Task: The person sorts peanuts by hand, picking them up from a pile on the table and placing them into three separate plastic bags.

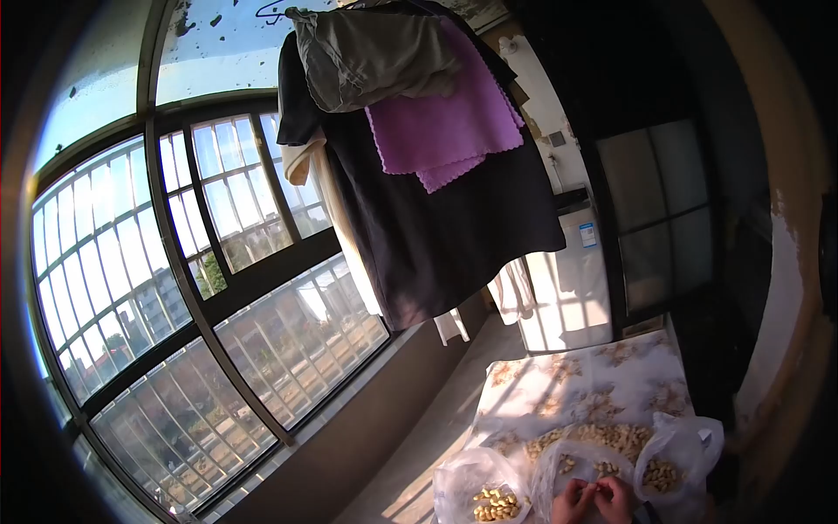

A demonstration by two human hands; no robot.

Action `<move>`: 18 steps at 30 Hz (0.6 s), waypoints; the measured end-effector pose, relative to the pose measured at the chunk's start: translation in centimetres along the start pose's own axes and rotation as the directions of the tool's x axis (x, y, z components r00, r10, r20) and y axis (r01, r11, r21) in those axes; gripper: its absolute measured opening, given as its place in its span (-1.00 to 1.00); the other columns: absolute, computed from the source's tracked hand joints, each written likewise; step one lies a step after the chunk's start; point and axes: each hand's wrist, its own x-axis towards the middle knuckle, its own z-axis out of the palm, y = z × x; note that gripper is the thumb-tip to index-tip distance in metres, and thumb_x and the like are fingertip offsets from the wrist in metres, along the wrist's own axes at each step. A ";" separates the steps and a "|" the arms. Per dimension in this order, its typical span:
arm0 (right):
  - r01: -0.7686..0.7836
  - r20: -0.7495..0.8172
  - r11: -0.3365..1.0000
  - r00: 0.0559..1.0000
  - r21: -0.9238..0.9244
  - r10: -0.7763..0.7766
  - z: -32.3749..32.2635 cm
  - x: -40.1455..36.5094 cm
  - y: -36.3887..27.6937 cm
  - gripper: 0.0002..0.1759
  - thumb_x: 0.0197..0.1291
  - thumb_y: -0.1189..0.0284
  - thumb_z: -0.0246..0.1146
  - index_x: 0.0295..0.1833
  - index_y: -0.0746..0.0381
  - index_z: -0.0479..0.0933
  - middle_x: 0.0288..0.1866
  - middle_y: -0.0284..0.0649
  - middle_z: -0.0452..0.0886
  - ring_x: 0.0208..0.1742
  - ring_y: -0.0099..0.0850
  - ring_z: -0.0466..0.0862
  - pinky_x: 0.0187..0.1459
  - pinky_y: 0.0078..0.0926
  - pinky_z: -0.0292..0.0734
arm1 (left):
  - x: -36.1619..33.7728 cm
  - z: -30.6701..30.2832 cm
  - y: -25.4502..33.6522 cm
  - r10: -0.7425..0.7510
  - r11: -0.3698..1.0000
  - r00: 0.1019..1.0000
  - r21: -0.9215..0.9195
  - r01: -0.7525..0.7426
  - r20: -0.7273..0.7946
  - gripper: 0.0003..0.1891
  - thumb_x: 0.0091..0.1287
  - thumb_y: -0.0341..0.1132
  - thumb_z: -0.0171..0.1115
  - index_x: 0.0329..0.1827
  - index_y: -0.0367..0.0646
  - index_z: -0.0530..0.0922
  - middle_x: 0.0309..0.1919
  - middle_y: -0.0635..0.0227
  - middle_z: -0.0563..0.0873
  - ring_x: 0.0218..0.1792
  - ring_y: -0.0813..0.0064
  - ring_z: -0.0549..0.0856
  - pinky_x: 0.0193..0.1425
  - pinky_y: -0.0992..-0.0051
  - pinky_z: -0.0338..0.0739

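My left hand (572,502) and my right hand (615,500) meet at the bottom of the head view, over the middle plastic bag (546,467). The fingers of both are closed in a pinch, tips together; what they hold is too small and hidden to make out. A few peanuts (605,469) lie in that bag just beyond my fingers. Left of my hands, an open plastic bag (449,479) holds yellowish peanuts (497,505). To the right, another plastic bag (698,437) contains peanuts (661,476). Behind the bags spreads a pile of unshelled peanuts (615,434).
A patterned cloth (585,375) covers the table. Beyond it stands a white appliance (567,306). Dark clothes (436,244) and a purple cloth (449,122) hang overhead. Barred windows (175,262) line the left side, and a dark framed door (659,218) is at right.
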 end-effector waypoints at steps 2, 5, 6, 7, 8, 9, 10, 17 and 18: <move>0.076 -0.041 0.997 0.996 -0.002 -0.076 0.4 0.2 -0.3 -0.76 0.46 0.34 0.26 0.07 0.26 0.61 -0.09 0.03 0.72 -0.05 -0.10 0.75 -0.05 -0.27 0.60 | 0.3 -0.3 0.4 0.000 1.000 1.000 -0.030 0.001 0.008 -0.71 0.50 -0.16 0.32 0.02 -0.23 0.58 -0.36 0.16 0.79 -0.30 0.48 0.74 -0.23 0.38 0.62; 0.115 -0.091 0.993 0.989 -0.031 -0.117 0.1 -0.3 -0.2 -0.78 0.47 0.36 0.25 0.04 0.28 0.61 -0.09 0.03 0.72 -0.05 -0.06 0.74 -0.05 -0.26 0.60 | -0.1 0.4 -0.9 0.063 0.996 0.998 -0.059 -0.064 -0.013 -0.76 0.52 -0.23 0.29 0.02 -0.24 0.59 -0.32 0.17 0.79 -0.28 0.52 0.72 -0.22 0.42 0.62; 0.111 -0.100 0.993 0.988 -0.033 -0.113 0.1 -0.3 -0.2 -0.78 0.47 0.36 0.25 0.04 0.28 0.61 -0.09 0.03 0.72 -0.05 -0.06 0.74 -0.05 -0.26 0.60 | -0.2 0.5 -0.4 0.064 0.996 0.998 -0.058 -0.064 -0.003 -0.76 0.52 -0.23 0.29 0.02 -0.24 0.59 -0.32 0.17 0.79 -0.28 0.52 0.72 -0.22 0.42 0.62; 0.145 -0.097 0.989 0.984 -0.039 -0.148 0.0 -0.2 -0.1 -0.78 0.47 0.36 0.25 0.04 0.29 0.61 -0.08 0.02 0.72 -0.04 -0.05 0.73 -0.04 -0.26 0.60 | -0.5 0.5 0.7 0.073 0.992 0.997 -0.103 -0.075 -0.019 -0.78 0.53 -0.26 0.27 0.02 -0.24 0.59 -0.31 0.20 0.79 -0.27 0.54 0.71 -0.21 0.45 0.62; 0.180 -0.093 0.983 0.979 -0.045 -0.183 0.0 -0.2 0.0 -0.78 0.47 0.36 0.24 0.04 0.29 0.62 -0.07 0.02 0.72 -0.04 -0.03 0.73 -0.03 -0.26 0.60 | -0.6 0.5 1.5 0.081 0.985 0.996 -0.148 -0.085 -0.036 -0.81 0.54 -0.29 0.25 0.02 -0.24 0.60 -0.29 0.23 0.79 -0.26 0.56 0.71 -0.21 0.47 0.61; 0.176 -0.099 0.983 0.979 -0.047 -0.180 0.1 -0.2 0.2 -0.78 0.47 0.36 0.24 0.04 0.29 0.62 -0.07 0.02 0.72 -0.04 -0.03 0.73 -0.03 -0.26 0.60 | -0.7 0.6 2.1 0.080 0.985 0.996 -0.148 -0.084 -0.029 -0.81 0.54 -0.29 0.25 0.02 -0.24 0.60 -0.29 0.23 0.79 -0.26 0.56 0.71 -0.21 0.47 0.61; 0.178 -0.104 0.983 0.978 -0.042 -0.182 0.2 -0.2 0.5 -0.77 0.47 0.36 0.24 0.03 0.30 0.62 -0.07 0.02 0.72 -0.03 -0.03 0.73 -0.02 -0.26 0.60 | -0.8 0.5 2.5 0.064 0.975 0.998 -0.215 -0.065 -0.012 -0.83 0.55 -0.31 0.24 0.02 -0.23 0.60 -0.29 0.26 0.78 -0.26 0.57 0.70 -0.20 0.49 0.61; 0.132 -0.109 0.991 0.986 0.031 -0.128 0.2 -0.2 -0.9 -0.77 0.46 0.36 0.25 0.01 0.31 0.61 -0.08 0.01 0.72 -0.04 -0.04 0.73 -0.01 -0.27 0.60 | -0.4 0.0 2.0 0.057 0.983 0.998 -0.177 -0.052 0.027 -0.83 0.55 -0.32 0.23 0.04 -0.23 0.61 -0.30 0.32 0.76 -0.25 0.60 0.68 -0.20 0.51 0.61; 0.132 -0.110 0.991 0.986 0.031 -0.128 0.2 -0.1 -0.7 -0.77 0.46 0.36 0.25 0.01 0.31 0.61 -0.08 0.01 0.72 -0.04 -0.04 0.73 -0.01 -0.27 0.60 | -0.4 0.0 1.8 0.057 0.983 0.998 -0.177 -0.051 0.027 -0.83 0.55 -0.32 0.23 0.04 -0.23 0.61 -0.30 0.32 0.76 -0.25 0.60 0.68 -0.20 0.51 0.61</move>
